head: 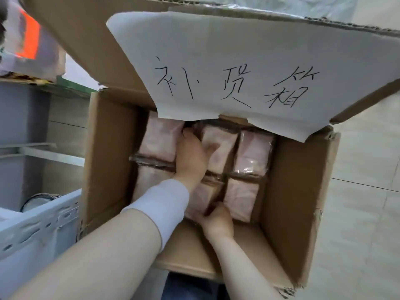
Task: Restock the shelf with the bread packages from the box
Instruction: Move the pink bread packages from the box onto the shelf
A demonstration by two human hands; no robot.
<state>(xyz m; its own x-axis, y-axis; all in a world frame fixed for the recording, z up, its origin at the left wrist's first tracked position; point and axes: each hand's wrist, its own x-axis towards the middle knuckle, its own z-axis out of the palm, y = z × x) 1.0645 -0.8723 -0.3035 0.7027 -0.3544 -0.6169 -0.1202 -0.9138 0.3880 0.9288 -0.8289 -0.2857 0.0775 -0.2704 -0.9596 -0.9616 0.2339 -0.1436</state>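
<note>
Grey metal shelf (36, 221) parts fill the lower left of the frame, a perforated rail running across them, and at the upper left a blurred package with an orange patch (28, 37) sits on a higher level. To the right of the shelf stands the open cardboard box (108, 161), taking up the centre of the frame, its far flap raised and bearing a white paper sheet (249, 68) with handwritten black characters. Inside, in the centre, the bread packages (253, 154) in clear pinkish wrap stand packed side by side in two rows, with bare cardboard floor showing nearer the lower edge. The left hand (192, 156), its arm in a white sleeve (160, 204) coming from the lower left, reaches into the box with fingers (188, 134) curled down between the packages of the far row and the thumb spread over a middle one, gripping it. Just right and lower in the frame, the right hand (218, 221) presses on the near row, its fingers tucked into the gap between two packages; whether they clasp one I cannot tell. Pale floor tiles (363, 191) lie at the right edge.
</note>
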